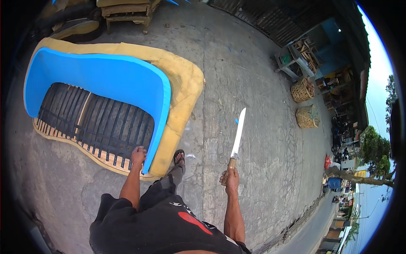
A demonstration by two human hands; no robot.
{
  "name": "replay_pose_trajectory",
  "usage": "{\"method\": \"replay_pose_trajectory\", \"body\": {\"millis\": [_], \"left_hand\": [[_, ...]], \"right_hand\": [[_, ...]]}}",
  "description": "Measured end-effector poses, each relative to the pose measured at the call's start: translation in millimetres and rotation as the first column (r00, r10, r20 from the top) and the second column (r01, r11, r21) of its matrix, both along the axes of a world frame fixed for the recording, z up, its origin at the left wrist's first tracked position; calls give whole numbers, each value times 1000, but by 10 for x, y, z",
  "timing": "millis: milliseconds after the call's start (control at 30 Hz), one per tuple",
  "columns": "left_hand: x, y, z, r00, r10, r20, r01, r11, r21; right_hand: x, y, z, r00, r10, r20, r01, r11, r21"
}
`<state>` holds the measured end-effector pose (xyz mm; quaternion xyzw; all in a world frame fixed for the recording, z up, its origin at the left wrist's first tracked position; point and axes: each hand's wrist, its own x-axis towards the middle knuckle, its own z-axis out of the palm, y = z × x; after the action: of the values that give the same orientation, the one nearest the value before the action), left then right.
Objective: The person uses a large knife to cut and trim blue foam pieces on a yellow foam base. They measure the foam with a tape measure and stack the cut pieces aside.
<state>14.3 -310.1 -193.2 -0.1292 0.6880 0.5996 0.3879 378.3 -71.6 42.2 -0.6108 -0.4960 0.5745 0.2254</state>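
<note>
My right hand (231,178) is closed around the wooden handle of a long knife (238,136), its blade pointing away from me over the concrete. My left hand (138,156) is over the near right end of a sofa frame, beside the end of the blue foam lining (119,68); whether it touches the frame or grips anything cannot be told. Yellowish foam padding (182,74) covers the outside of the curved back. Dark webbing straps (104,117) cross the open seat, fixed along the wooden front rail (92,153).
A worn chair frame (125,12) stands at the upper left. Two woven baskets (307,116) sit on the concrete at the right, near a table (293,62) stacked with wood pieces. A small blue scrap (236,121) lies beside the blade. A road (312,225) runs at the lower right.
</note>
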Motion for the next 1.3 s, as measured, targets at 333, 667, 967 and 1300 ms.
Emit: {"method": "replay_pose_trajectory", "body": {"millis": [333,667,967,1300], "left_hand": [[-1061,2727,1373,681,99,-725,-394,885,-249],[-1338,3065,1891,821,268,-505,-489,786,-378],[-1148,3387,1824,724,457,-517,-676,619,-399],[-1221,3331,1839,738,480,-474,-665,635,-392]], "right_hand": [[-2617,2394,492,507,854,-119,-861,507,-37],[-4844,3665,59,-305,932,-195,-952,-304,36],[-5660,4217,7,-519,812,-266,-816,-563,-127],[-5594,4170,14,-545,792,-276,-799,-590,-114]]}}
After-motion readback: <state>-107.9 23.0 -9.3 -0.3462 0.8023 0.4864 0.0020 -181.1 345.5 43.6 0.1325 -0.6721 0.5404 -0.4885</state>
